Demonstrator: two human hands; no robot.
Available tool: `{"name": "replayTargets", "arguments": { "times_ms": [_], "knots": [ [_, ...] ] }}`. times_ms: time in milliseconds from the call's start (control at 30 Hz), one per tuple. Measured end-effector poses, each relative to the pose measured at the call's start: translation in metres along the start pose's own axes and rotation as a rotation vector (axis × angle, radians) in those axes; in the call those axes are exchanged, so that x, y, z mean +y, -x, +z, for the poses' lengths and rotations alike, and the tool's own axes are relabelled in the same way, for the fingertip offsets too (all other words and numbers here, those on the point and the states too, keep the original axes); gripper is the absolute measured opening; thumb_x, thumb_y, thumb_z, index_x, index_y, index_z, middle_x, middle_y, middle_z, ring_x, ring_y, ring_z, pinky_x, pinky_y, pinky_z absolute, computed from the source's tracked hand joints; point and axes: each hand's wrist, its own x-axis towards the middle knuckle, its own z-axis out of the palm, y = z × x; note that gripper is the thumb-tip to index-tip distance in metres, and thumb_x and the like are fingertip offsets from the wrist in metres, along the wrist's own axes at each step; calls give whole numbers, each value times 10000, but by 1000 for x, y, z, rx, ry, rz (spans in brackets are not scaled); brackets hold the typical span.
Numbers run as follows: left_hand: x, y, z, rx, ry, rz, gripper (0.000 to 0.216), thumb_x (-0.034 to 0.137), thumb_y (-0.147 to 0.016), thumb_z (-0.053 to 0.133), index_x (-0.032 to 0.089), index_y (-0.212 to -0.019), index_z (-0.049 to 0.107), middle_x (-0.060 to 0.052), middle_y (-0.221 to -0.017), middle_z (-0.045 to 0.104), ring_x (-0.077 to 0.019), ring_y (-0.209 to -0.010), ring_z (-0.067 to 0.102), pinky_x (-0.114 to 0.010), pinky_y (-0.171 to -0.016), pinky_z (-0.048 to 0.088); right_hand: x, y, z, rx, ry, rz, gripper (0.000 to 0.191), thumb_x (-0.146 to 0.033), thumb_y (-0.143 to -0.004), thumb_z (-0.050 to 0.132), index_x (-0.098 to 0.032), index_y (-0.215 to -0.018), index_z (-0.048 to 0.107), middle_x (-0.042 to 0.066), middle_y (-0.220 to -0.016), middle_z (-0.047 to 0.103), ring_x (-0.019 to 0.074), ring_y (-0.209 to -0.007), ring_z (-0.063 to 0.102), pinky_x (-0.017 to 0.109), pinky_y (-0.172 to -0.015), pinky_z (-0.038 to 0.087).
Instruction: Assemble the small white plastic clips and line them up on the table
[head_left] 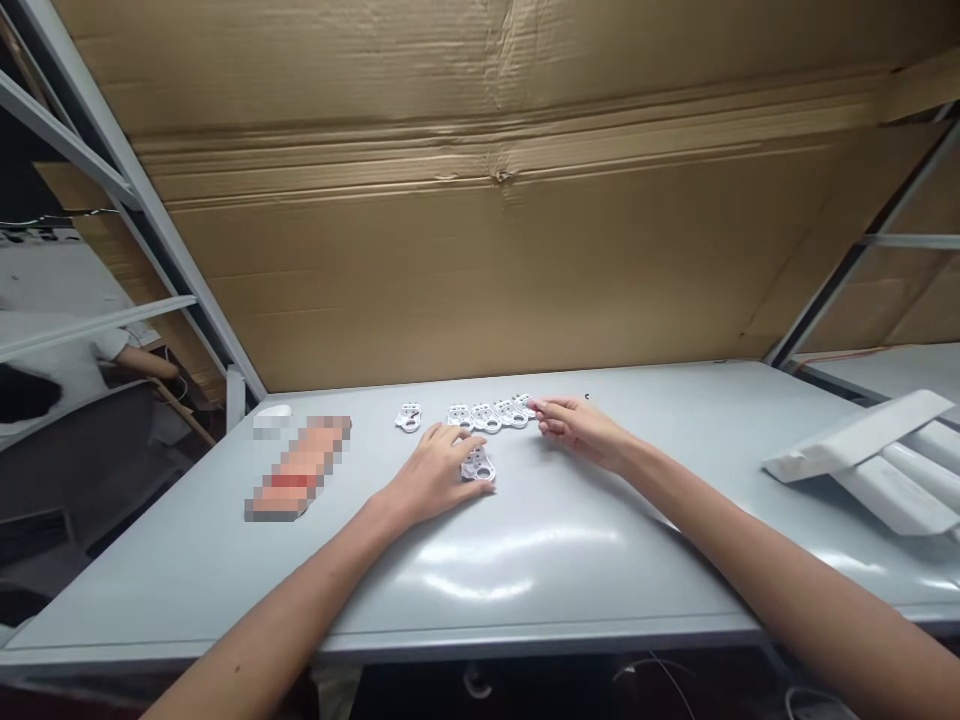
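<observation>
My left hand [442, 470] rests on the table, its thumb and fingers closed around the edges of a small white plastic part [478, 466] with a round hole. Behind it, several similar white plastic parts [486, 418] lie in an overlapping row. At the right end of that row is my right hand [576, 428], fingertips pinched together against the last part [520, 404]. What sits between those fingertips is too small to make out. A single white part [409, 417] with a dark spot lies apart, left of the row.
A pixelated orange-red item [300, 470] lies at the left, with a white object [274, 416] behind it. Long white pieces [870, 450] are stacked at the right. Cardboard [480, 270] walls the grey table's [540, 590] back. A person's arm [146, 362] shows beyond the left frame.
</observation>
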Motion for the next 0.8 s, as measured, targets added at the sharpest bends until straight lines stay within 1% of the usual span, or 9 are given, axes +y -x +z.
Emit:
{"name": "replayTargets", "arguments": {
  "times_ms": [67, 167, 233, 300, 400, 467, 567, 667, 800],
  "knots": [
    [-3, 0, -2, 3, 5, 36, 495, 439, -825, 731, 209, -1245, 601, -103, -1157, 606, -295, -1100, 538, -456, -988, 439, 2, 1, 2, -40, -35, 38, 285, -413, -763, 779, -202, -948, 730, 50, -943, 665, 148, -836, 599, 249, -776, 496],
    [-10, 2, -7, -20, 13, 86, 576, 483, -803, 742, 200, -1279, 583, -122, -1212, 593, -318, -1194, 501, -460, -1018, 422, 4, 3, 5, -91, -29, 20, 295, -381, -764, 785, -191, -983, 733, 88, -1066, 678, 192, -987, 615, 280, -876, 496],
    [-13, 3, -11, -33, 9, 92, 582, 497, -800, 738, 199, -1275, 584, -132, -1245, 585, -332, -1241, 474, -466, -1033, 413, 4, 4, 7, -106, 1, 11, 298, -392, -774, 776, -177, -976, 731, 96, -1028, 692, 200, -978, 631, 306, -898, 502],
    [-15, 3, -12, -37, 6, 86, 502, 483, -825, 714, 199, -1226, 611, -130, -1249, 589, -327, -1256, 468, -462, -1044, 411, 5, 6, 8, -103, 19, 19, 294, -412, -790, 758, -176, -963, 729, 94, -988, 706, 198, -945, 651, 321, -898, 515],
    [-15, 2, -9, -40, 18, 56, 390, 455, -864, 675, 203, -1160, 643, -127, -1263, 592, -322, -1273, 469, -474, -1060, 407, 5, 8, 8, -78, 42, 30, 288, -420, -794, 750, -190, -966, 735, 110, -1069, 709, 217, -990, 665, 342, -915, 530],
    [-15, 1, -3, -27, 32, 25, 392, 454, -874, 659, 199, -1172, 641, -137, -1300, 577, -333, -1299, 454, -502, -1072, 401, 4, 9, 6, -77, 101, 24, 311, -439, -791, 748, -190, -976, 741, 125, -1113, 700, 242, -1028, 662, 367, -928, 538],
    [-14, -1, 6, 19, 26, 10, 415, 455, -871, 654, 191, -1191, 635, -150, -1379, 521, -351, -1371, 376, -528, -1104, 370, 3, 10, 2, -82, 174, 1, 346, -468, -801, 730, -181, -994, 742, 125, -1065, 715, 256, -1027, 669, 398, -933, 547],
    [-15, -2, 11, 45, 1, 13, 430, 439, -859, 662, 167, -1192, 637, -169, -1424, 473, -365, -1413, 309, -534, -1132, 332, 3, 8, -1, -51, 132, -6, 307, -425, -809, 737, -189, -1005, 743, 114, -1080, 727, 239, -1050, 671, 380, -962, 542],
    [-15, -2, 13, 43, -1, 7, 440, 435, -874, 636, 153, -1212, 624, -187, -1443, 452, -364, -1422, 300, -532, -1130, 337, -1, 3, -2, -34, 97, -8, 256, -389, -820, 739, -179, -966, 749, 123, -1110, 729, 241, -1071, 673, 388, -1011, 519]
  ]
}}
